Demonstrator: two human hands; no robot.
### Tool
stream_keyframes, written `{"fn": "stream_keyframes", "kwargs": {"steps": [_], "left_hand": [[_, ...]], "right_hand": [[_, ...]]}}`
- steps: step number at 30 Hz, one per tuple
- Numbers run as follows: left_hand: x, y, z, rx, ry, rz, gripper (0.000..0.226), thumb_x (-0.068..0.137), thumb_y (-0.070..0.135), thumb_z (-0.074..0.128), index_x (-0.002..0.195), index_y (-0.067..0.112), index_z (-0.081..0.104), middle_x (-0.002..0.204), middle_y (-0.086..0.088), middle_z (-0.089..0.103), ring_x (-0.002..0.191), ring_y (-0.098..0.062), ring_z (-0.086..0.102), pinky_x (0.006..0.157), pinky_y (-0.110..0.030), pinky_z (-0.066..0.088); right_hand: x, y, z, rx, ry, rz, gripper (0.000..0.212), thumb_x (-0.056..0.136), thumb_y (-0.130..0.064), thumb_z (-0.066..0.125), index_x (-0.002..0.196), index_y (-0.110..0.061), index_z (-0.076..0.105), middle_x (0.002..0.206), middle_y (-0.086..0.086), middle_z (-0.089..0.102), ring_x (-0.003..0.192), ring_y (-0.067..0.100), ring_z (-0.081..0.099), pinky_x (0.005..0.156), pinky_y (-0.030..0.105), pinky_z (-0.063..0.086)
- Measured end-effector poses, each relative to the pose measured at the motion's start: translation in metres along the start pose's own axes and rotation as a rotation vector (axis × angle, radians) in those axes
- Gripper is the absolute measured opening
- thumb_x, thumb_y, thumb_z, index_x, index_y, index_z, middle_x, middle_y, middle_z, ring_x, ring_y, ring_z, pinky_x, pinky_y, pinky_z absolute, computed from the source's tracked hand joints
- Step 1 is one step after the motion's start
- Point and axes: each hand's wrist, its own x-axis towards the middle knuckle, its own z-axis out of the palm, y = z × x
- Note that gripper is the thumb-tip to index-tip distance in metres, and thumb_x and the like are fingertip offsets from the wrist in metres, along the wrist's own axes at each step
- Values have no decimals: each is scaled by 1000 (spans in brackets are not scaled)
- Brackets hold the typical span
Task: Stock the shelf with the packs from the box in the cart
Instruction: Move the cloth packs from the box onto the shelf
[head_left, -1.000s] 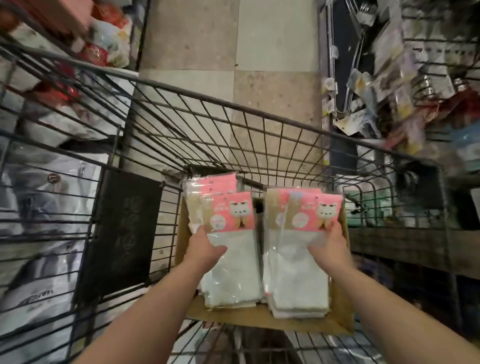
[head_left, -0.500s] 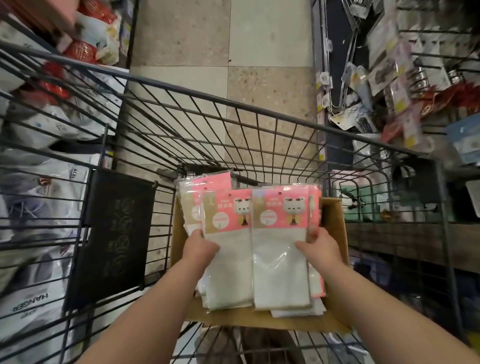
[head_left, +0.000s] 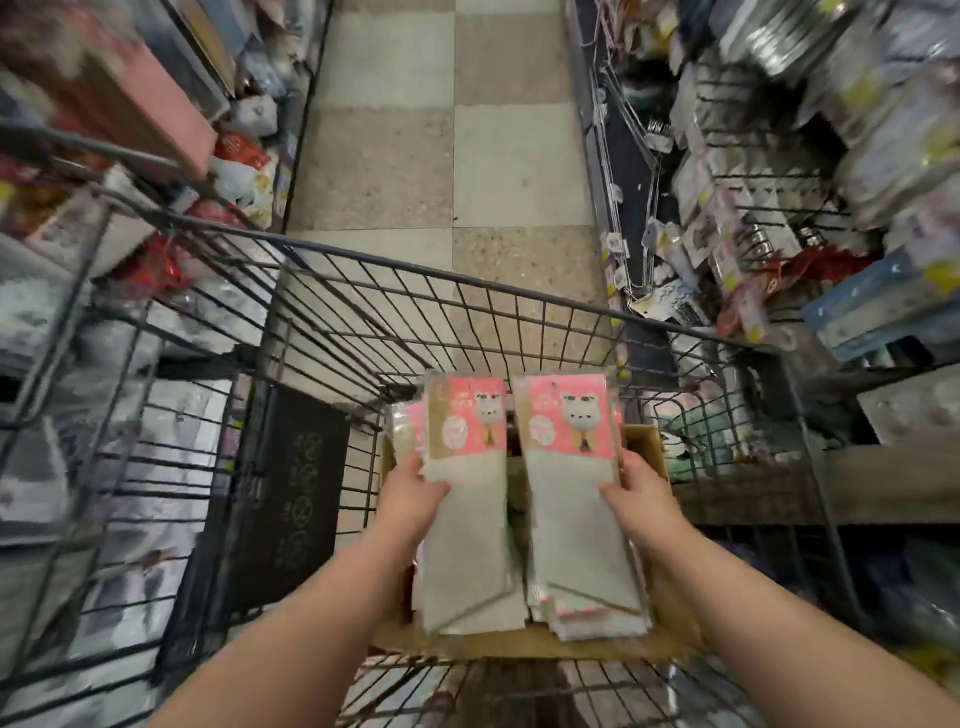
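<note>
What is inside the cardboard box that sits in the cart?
Two stacks of pink-labelled packs: the left hand holds one, the right hand the other. They hide the floor of the box, so what lies beneath them cannot be seen.

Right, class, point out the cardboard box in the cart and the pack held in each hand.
cardboard box (head_left: 493, 647): head view, bare near edge.
left pack (head_left: 467, 421): head view, pink label.
right pack (head_left: 569, 415): head view, pink label.
</note>
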Motion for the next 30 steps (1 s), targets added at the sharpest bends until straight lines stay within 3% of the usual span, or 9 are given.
{"fn": "stream_keyframes", "kwargs": {"steps": [3,5,9,11,15,18,22,26,30], "left_hand": [[-31,24,-14,-41,8,108,35,86,-8,52,112,16,53,99,-11,66,82,-26,65,83,-43,55],[-55,38,-23,-85,-20,163,35,88,-9,51,113,15,53,92,-8,64,77,-23,63,78,-40,54],[-105,62,-39,-43,-70,294,33,86,-3,54,117,9,57,108,-15,68,95,-30,66,86,-44,55],[-130,73,-45,-38,-98,363,32,85,-2,55,114,10,59,108,-13,69,93,-29,67,85,-44,56],[-182,97,-43,-75,-197,491,26,88,-8,50,97,14,59,97,-11,68,79,-21,66,67,-31,54],[-216,111,-32,-86,-269,575,30,86,-9,50,107,10,60,103,-14,70,82,-25,67,69,-33,55],[-262,122,-10,-61,-380,663,29,88,-11,48,106,9,59,97,-12,68,73,-18,64,57,-26,54],[-299,123,18,-38,-490,712,30,89,-7,50,116,4,55,109,-15,66,81,-24,64,62,-32,54],[-338,117,52,-17,-589,772,32,87,-8,50,117,3,56,107,-18,68,83,-28,66,64,-34,53]], "right_hand": [[-29,-16,-17,45,101,-50,34,92,-5,52,125,-8,54,119,15,63,106,29,59,75,29,41],[-54,-28,-28,85,169,-79,31,90,-5,54,121,-7,56,113,16,65,103,29,60,80,33,44],[-111,-49,-53,210,283,-166,28,89,-6,54,115,-14,58,113,12,66,102,29,63,90,44,51],[-146,-61,-68,248,326,-209,30,89,-5,53,118,-11,56,113,9,64,102,28,61,88,40,51],[-215,-74,-98,292,443,-295,25,90,-4,50,112,-12,56,106,6,63,97,24,59,80,35,50],[-265,-71,-119,337,531,-347,20,91,-3,49,107,-14,54,94,-1,60,92,20,56,65,27,44],[-325,-53,-145,362,650,-350,29,92,-8,50,120,-14,54,107,0,59,94,17,55,74,27,41],[-378,-26,-169,361,763,-339,29,91,-11,50,119,-17,55,106,-3,59,93,14,55,64,18,42],[-426,5,-190,417,826,-319,24,89,-10,49,108,-24,53,108,-2,63,98,17,60,83,34,52]]}}
